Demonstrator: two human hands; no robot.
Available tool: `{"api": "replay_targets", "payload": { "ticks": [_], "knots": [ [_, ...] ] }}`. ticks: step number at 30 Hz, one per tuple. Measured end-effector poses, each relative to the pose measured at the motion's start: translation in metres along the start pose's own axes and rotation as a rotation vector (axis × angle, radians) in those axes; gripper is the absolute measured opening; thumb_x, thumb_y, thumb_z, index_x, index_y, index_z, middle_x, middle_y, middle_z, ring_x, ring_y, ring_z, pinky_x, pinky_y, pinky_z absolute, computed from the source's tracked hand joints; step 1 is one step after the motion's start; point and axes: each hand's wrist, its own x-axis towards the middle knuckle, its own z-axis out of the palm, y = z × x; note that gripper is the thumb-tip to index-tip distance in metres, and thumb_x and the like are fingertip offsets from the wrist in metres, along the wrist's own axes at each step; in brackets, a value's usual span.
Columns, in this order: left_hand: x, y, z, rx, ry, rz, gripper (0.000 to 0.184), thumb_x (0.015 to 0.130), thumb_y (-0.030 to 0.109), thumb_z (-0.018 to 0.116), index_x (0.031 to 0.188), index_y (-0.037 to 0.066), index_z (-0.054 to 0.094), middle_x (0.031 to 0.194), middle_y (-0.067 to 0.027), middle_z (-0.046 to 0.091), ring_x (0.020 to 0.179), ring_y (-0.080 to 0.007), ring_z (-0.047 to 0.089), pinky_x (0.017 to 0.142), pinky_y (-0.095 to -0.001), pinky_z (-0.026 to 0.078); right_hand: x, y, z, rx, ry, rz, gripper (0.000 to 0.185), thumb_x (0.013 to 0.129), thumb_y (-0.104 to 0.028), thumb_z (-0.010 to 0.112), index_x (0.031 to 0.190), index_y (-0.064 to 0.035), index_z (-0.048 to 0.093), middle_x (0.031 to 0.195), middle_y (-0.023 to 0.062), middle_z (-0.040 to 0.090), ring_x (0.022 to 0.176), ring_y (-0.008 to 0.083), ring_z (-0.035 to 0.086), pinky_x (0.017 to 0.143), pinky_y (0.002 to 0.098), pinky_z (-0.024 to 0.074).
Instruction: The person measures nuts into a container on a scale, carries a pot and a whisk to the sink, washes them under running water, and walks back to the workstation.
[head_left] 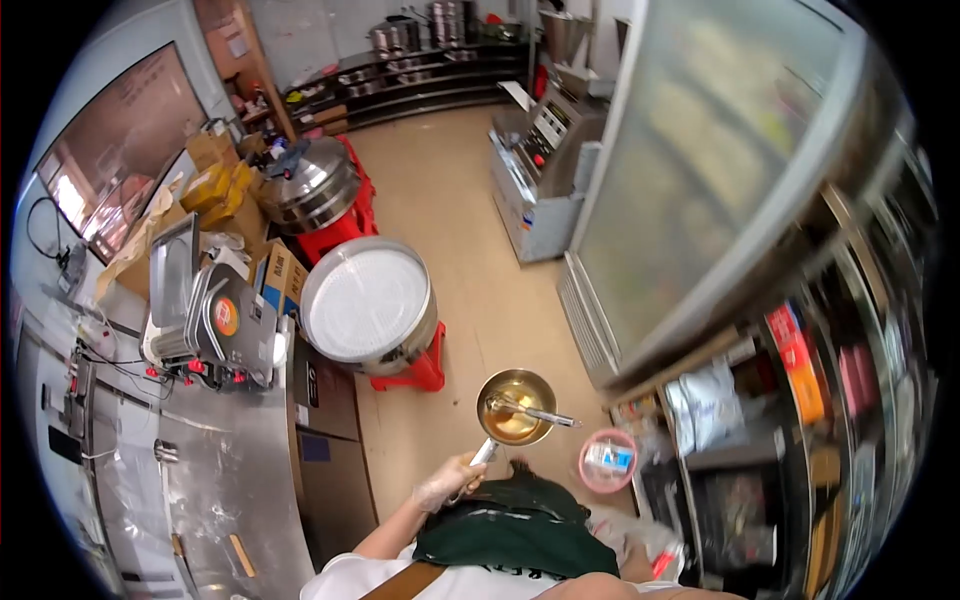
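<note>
My left hand [452, 484], in a clear plastic glove, is closed around the handle of a steel saucepan [482, 425]. The pan is held out in front of my dark green apron, above the floor. A shallow amber-yellow liquid covers its bottom. Inside lies a whisk [535, 411], its wires in the liquid and its metal handle over the right rim, with no hand on it. Part of my right arm shows at the bottom edge; I cannot make out my right hand.
To the left, a steel counter [225, 475] carries a black appliance [222, 318]. A large lidded steel drum [368, 298] stands on a red stool ahead. On the right are a pink bin [607, 461], packed shelves and a tall glass-door fridge [720, 150]; a steel machine [548, 165] stands beyond.
</note>
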Motion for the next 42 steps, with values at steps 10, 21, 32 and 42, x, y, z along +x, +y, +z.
{"api": "replay_targets", "payload": {
  "ticks": [10, 21, 32, 42],
  "knots": [
    [0.124, 0.134, -0.089, -0.324, 0.391, 0.143, 0.015, 0.097, 0.018, 0.054, 0.103, 0.005, 0.053, 0.074, 0.0002, 0.054, 0.053, -0.0043, 0.046, 0.046, -0.0202, 0.038, 0.152, -0.581, -0.209, 0.329, 0.211, -0.922, 0.035, 0.088, -0.026, 0.06, 0.115, -0.0041, 0.065, 0.112, 0.0178, 0.067, 0.107, 0.029, 0.063, 0.093, 0.0361, 0.0474],
    [0.3, 0.318, -0.29, -0.468, 0.477, 0.228, 0.027, 0.097, 0.012, 0.051, 0.122, 0.002, 0.054, 0.072, -0.0023, 0.055, 0.051, -0.0074, 0.048, 0.046, -0.0226, 0.04, 0.211, -0.707, -0.197, -0.276, -0.082, -0.768, 0.036, 0.09, -0.026, 0.055, 0.117, -0.0037, 0.064, 0.12, 0.0199, 0.062, 0.113, 0.0323, 0.059, 0.097, 0.0415, 0.0454],
    [0.487, 0.556, -0.476, -0.516, 0.546, 0.29, 0.027, 0.097, 0.012, 0.05, 0.122, 0.001, 0.054, 0.073, -0.0032, 0.055, 0.051, -0.008, 0.046, 0.048, -0.0221, 0.04, 0.36, -0.886, -0.23, -0.496, -0.144, -0.485, 0.034, 0.09, -0.023, 0.05, 0.114, -0.0053, 0.066, 0.121, 0.02, 0.061, 0.114, 0.0326, 0.058, 0.096, 0.0449, 0.0457],
    [0.586, 0.742, -0.636, -0.6, 0.719, 0.288, 0.025, 0.096, 0.012, 0.052, 0.119, 0.002, 0.056, 0.071, -0.0012, 0.052, 0.05, -0.0089, 0.046, 0.046, -0.0235, 0.038, 0.444, -1.527, -0.323, -0.316, -0.009, -1.107, 0.04, 0.089, -0.033, 0.049, 0.108, -0.0015, 0.064, 0.111, 0.0271, 0.062, 0.106, 0.0428, 0.058, 0.093, 0.0478, 0.046]
  ]
}}
